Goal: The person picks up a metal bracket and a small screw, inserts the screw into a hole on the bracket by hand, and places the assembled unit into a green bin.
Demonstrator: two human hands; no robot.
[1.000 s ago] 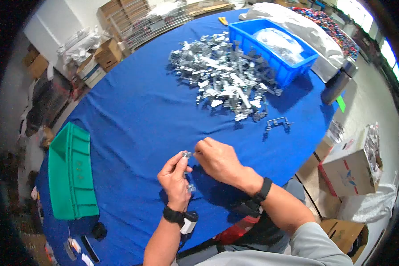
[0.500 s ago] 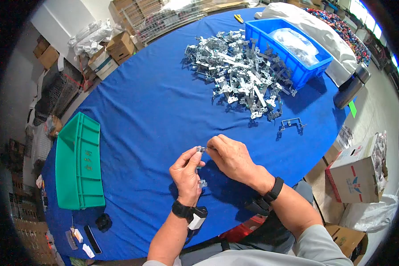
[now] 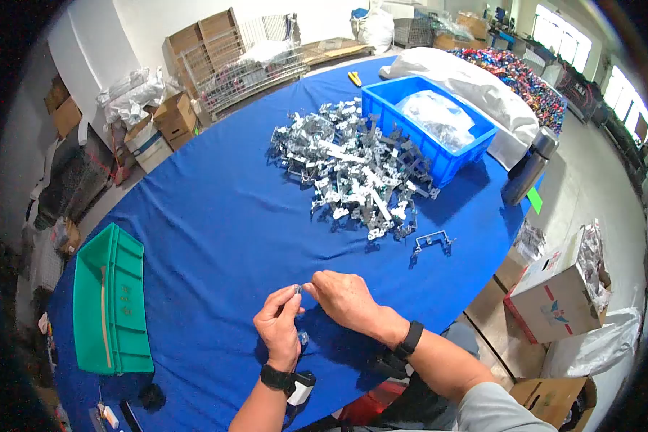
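My left hand [image 3: 279, 330] is closed around a small metal bracket [image 3: 303, 337], whose ends stick out at the fingertips and below the palm. Most of that bracket is hidden by the fingers. Close to its upper end, my right hand [image 3: 347, 301] is closed in a pinch, thumb against forefinger. Whatever is between those fingertips is too small to make out. Both hands are above the blue cloth [image 3: 216, 237] near its front edge. A single bracket [image 3: 432, 242] lies ahead and to the right, apart from a large pile of metal brackets [image 3: 349, 162].
A blue bin [image 3: 453, 160] holding a clear plastic bag stands behind the pile, with a steel flask [image 3: 529, 169] to its right. On the left is a green crate [image 3: 131, 295]. A yellow cutter [image 3: 355, 78] lies at the back; a carton [image 3: 554, 291] stands right of the table.
The head view has tilted up, so the table and hands appear lower and further left. Both hands keep close together at the bracket's upper end, the right one still pinching.
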